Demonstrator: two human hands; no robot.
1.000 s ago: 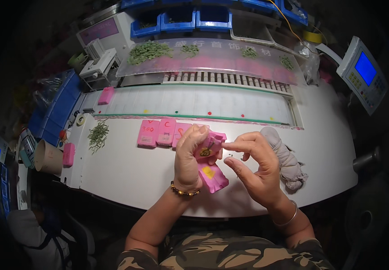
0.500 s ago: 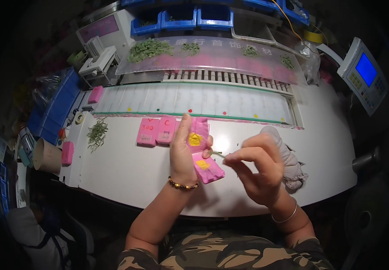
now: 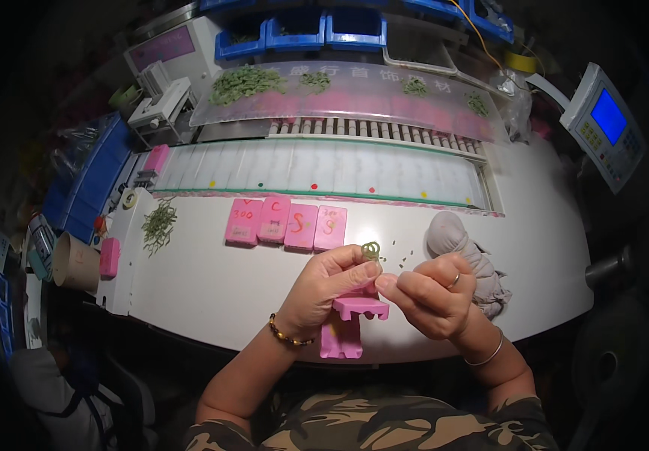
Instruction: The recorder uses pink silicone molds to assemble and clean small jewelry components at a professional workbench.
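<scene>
Our left hand (image 3: 315,292) grips a parted pink mould (image 3: 341,344), pinching green rings (image 3: 371,248) at two o'clock; our right hand (image 3: 438,295) curls inward at three, its hold unclear, partly hiding grey cloth (image 3: 482,267); blue bins (image 3: 240,52) at twelve hold green pieces (image 3: 244,38)

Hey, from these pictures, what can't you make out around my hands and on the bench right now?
In the head view:
Pink mold: partly covered by the left hand, so its full shape is hidden.
Right hand: its curled grip hides whether anything is pinched inside.
Green bits on the bench: too small to tell their exact shape.
Upper blue bin: cut off by the top edge.
</scene>
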